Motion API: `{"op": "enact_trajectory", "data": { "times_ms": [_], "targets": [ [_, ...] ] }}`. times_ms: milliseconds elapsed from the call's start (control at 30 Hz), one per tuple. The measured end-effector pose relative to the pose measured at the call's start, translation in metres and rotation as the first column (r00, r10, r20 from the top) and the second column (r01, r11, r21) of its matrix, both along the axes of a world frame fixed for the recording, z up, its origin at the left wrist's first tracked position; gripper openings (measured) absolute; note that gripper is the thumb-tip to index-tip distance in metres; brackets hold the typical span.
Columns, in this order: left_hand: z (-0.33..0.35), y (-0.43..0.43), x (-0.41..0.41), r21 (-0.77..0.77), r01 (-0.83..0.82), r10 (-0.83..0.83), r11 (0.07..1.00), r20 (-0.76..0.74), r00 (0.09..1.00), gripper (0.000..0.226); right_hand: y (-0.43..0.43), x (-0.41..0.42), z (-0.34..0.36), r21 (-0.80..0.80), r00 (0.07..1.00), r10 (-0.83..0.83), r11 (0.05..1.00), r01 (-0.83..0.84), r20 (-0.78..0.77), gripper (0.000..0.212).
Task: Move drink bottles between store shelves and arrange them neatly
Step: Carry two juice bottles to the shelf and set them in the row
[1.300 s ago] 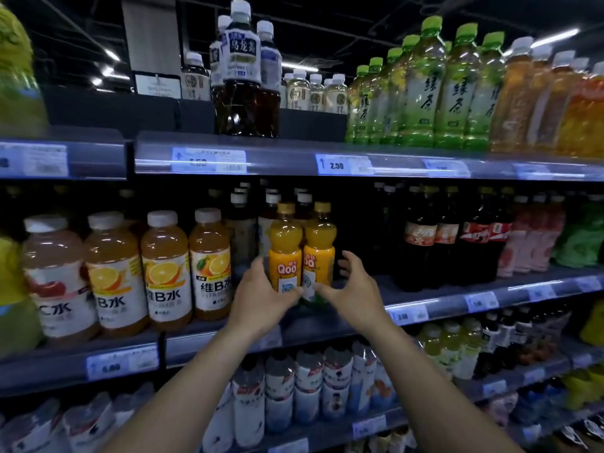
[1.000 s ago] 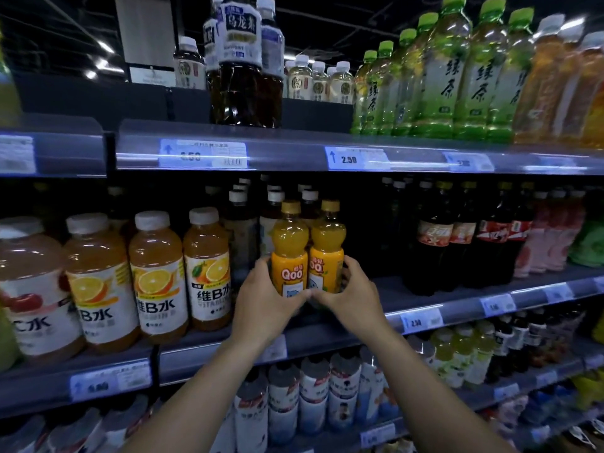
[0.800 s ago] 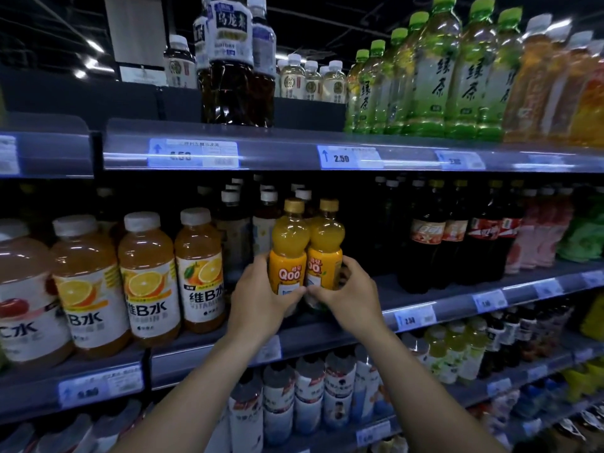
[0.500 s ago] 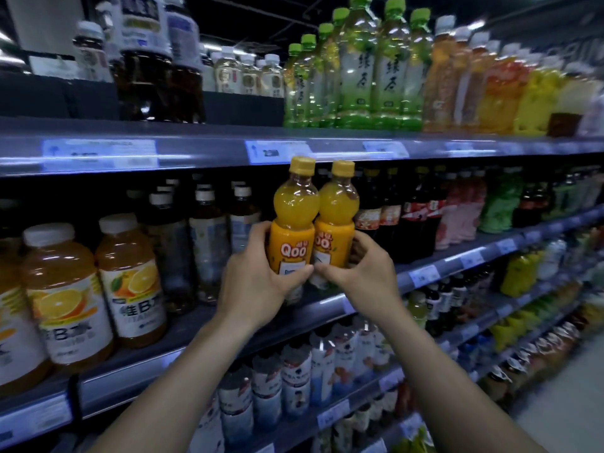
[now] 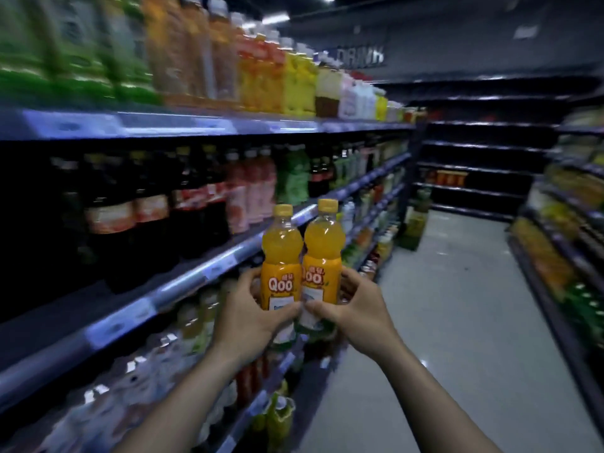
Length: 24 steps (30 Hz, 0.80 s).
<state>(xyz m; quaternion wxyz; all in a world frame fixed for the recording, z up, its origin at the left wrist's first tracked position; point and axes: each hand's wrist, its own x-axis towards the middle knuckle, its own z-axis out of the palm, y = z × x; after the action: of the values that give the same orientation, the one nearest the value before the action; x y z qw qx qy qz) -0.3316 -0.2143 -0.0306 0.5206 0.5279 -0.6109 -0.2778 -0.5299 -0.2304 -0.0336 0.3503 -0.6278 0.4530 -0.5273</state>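
Two orange Qoo bottles (image 5: 302, 256), standing on the mid shelf half a second back, now off it and carried upright, side by side and touching, at frame centre. Left hand (image 5: 248, 317) wraps the left bottle's lower label, thumb across the front; right hand (image 5: 351, 307) does the same on the right one, fingers curled behind. View has swung from facing the shelving (image 5: 196, 266), now at 9 o'clock, to looking down the aisle floor (image 5: 457, 289) toward 1 o'clock. Likely in transit; placement still ahead.
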Motion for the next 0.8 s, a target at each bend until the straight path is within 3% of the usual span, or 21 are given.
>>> {"op": "enact_trajectory", "data": {
  "times_ms": [300,500,800],
  "targets": [
    [-0.021,-0.112,-0.261,0.084,0.311,-0.305,0.947,-0.077,0.949,0.061,-0.052,-0.262,-0.017,0.074,0.977,-0.21,0.975,0.211,-0.032,0.046],
    [-0.018,-0.176,-0.415,0.103,0.42,-0.416,0.902,-0.063,0.907,0.057,-0.085,-0.414,-0.019,0.144,0.93,-0.367,0.922,0.36,0.024,0.042],
    [-0.033,-0.314,-0.603,0.153,0.544,-0.544,0.825,-0.045,0.838,0.068,-0.192,-0.59,-0.042,0.166,0.807,-0.59,0.798,0.579,0.025,0.042]
  ]
}}
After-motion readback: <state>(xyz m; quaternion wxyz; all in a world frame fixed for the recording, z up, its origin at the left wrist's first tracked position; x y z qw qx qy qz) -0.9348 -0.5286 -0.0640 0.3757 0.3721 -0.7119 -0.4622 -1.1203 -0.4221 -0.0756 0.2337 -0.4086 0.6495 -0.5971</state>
